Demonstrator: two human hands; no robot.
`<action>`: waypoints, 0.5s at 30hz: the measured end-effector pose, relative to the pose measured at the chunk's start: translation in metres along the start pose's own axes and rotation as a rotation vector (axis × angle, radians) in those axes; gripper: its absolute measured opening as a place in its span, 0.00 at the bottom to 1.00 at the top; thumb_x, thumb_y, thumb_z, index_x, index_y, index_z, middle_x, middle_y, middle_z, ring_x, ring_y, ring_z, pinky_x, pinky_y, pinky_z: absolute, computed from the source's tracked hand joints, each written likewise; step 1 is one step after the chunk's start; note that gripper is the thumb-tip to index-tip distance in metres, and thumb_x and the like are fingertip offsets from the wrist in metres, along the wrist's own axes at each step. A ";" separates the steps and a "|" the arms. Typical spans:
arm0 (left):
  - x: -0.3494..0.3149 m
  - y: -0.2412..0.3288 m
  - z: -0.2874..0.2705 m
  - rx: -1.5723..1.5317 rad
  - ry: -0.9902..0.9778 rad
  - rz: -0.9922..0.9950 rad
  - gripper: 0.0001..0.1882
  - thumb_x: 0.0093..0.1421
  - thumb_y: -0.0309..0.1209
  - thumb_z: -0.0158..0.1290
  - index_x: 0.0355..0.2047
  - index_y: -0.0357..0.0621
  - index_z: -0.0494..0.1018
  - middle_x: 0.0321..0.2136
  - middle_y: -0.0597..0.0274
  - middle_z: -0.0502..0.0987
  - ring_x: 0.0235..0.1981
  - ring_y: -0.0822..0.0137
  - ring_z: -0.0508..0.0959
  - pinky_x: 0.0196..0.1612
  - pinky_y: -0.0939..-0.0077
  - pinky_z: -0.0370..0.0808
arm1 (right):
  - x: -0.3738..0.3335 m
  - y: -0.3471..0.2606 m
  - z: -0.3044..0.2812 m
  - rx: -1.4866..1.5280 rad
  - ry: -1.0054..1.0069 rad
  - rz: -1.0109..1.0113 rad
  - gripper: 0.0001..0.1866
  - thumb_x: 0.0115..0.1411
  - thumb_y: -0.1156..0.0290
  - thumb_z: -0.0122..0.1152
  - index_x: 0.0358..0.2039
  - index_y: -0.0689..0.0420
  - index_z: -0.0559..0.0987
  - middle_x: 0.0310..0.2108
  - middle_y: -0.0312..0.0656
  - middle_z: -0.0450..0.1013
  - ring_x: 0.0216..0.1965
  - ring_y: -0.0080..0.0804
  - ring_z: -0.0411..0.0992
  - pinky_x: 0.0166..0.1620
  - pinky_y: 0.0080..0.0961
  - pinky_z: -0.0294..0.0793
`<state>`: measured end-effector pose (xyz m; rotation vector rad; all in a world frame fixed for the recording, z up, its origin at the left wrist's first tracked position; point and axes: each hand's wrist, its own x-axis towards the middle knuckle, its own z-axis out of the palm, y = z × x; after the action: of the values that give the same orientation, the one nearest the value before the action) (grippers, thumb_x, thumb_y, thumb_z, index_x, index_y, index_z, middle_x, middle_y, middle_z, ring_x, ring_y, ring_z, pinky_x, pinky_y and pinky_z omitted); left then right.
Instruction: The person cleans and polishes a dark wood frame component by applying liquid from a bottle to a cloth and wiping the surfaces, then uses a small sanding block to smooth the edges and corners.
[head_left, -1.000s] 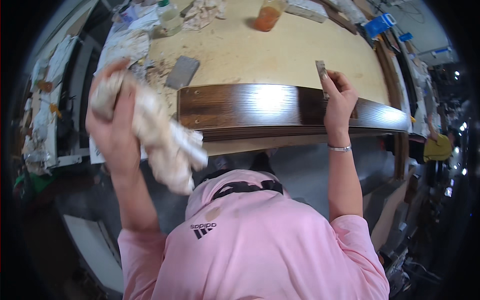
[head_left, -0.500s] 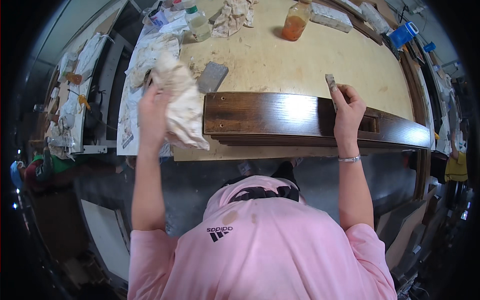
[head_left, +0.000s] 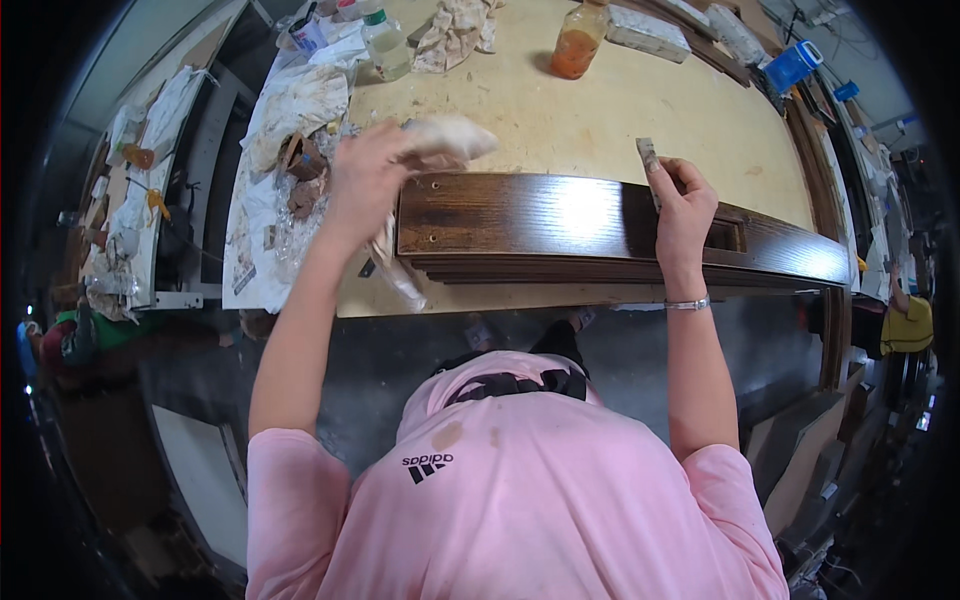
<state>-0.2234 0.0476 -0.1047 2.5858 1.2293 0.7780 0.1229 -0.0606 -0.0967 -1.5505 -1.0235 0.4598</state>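
Swinging rightward since earlier, left hand [head_left: 368, 175] with cloth [head_left: 452, 137]

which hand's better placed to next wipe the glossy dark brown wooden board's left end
Likely the left hand: it holds the crumpled off-white cloth by that end of the board; the right hand pinches a small greyish strip farther right.

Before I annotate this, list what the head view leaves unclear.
All in the head view:
Cloth: blurred, so its folds and the left hand's fingertips are unclear.
Recess in the dark board: left end hidden by the right hand.
Orange-liquid bottle: top cut off by upper edge.
Small strip: partly covered by thumb.
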 end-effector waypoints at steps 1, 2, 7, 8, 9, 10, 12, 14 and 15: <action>0.007 -0.022 -0.001 0.262 0.068 0.007 0.15 0.60 0.30 0.55 0.47 0.41 0.78 0.51 0.50 0.78 0.58 0.53 0.73 0.63 0.61 0.65 | 0.001 0.001 0.003 0.019 0.000 -0.001 0.13 0.60 0.67 0.66 0.34 0.67 0.82 0.26 0.34 0.74 0.27 0.18 0.68 0.32 0.18 0.67; 0.018 -0.027 -0.006 -0.194 0.097 -0.181 0.14 0.58 0.30 0.57 0.44 0.39 0.79 0.45 0.48 0.80 0.51 0.51 0.77 0.57 0.62 0.70 | 0.001 0.004 0.003 0.013 0.009 -0.002 0.13 0.60 0.67 0.66 0.34 0.67 0.82 0.26 0.34 0.74 0.27 0.18 0.68 0.32 0.18 0.67; 0.003 0.012 -0.009 -0.566 0.009 -0.243 0.11 0.59 0.27 0.57 0.42 0.36 0.79 0.40 0.49 0.81 0.39 0.56 0.80 0.46 0.68 0.74 | 0.002 0.004 0.001 -0.036 -0.005 -0.051 0.10 0.62 0.70 0.65 0.34 0.67 0.82 0.25 0.28 0.71 0.26 0.13 0.61 0.28 0.15 0.57; 0.000 0.012 -0.009 -0.497 0.084 -0.185 0.11 0.59 0.26 0.56 0.42 0.37 0.79 0.39 0.50 0.81 0.39 0.56 0.80 0.45 0.67 0.74 | 0.003 0.002 -0.002 -0.072 -0.017 -0.075 0.10 0.62 0.71 0.65 0.34 0.67 0.82 0.25 0.28 0.71 0.26 0.13 0.62 0.28 0.15 0.58; 0.004 0.018 -0.005 -0.435 0.152 -0.123 0.11 0.60 0.25 0.55 0.43 0.37 0.79 0.38 0.51 0.81 0.38 0.56 0.80 0.44 0.67 0.74 | 0.006 0.004 0.001 -0.115 -0.021 -0.093 0.10 0.62 0.71 0.64 0.34 0.68 0.82 0.25 0.28 0.71 0.26 0.13 0.62 0.28 0.15 0.59; 0.000 0.026 -0.008 -0.448 0.212 -0.269 0.12 0.58 0.23 0.55 0.43 0.37 0.79 0.37 0.49 0.80 0.39 0.53 0.80 0.46 0.65 0.74 | 0.005 0.003 0.007 -0.179 0.009 -0.094 0.11 0.61 0.70 0.65 0.34 0.67 0.82 0.25 0.31 0.73 0.26 0.15 0.66 0.29 0.17 0.64; 0.007 0.040 -0.015 -0.330 0.227 -0.181 0.13 0.56 0.23 0.57 0.43 0.35 0.77 0.38 0.49 0.80 0.41 0.48 0.79 0.48 0.61 0.73 | -0.003 -0.010 0.031 -0.369 0.076 -0.270 0.09 0.56 0.71 0.68 0.33 0.65 0.82 0.28 0.44 0.77 0.28 0.29 0.74 0.32 0.26 0.73; 0.009 0.063 -0.008 -0.308 0.213 -0.117 0.13 0.56 0.24 0.58 0.43 0.35 0.77 0.39 0.49 0.80 0.42 0.48 0.78 0.49 0.60 0.72 | -0.018 -0.036 0.067 -0.358 -0.030 -0.345 0.09 0.53 0.71 0.67 0.29 0.63 0.80 0.28 0.48 0.74 0.30 0.42 0.75 0.35 0.35 0.75; 0.010 0.072 -0.003 -0.271 0.201 0.010 0.13 0.56 0.25 0.58 0.43 0.36 0.77 0.39 0.49 0.80 0.44 0.47 0.77 0.51 0.58 0.70 | -0.023 -0.043 0.078 -0.364 -0.100 -0.340 0.09 0.51 0.71 0.67 0.28 0.63 0.79 0.29 0.49 0.73 0.31 0.47 0.75 0.36 0.38 0.75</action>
<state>-0.1714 0.0091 -0.0719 2.3425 1.0738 1.1434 0.0357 -0.0344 -0.0827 -1.6358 -1.4799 0.1162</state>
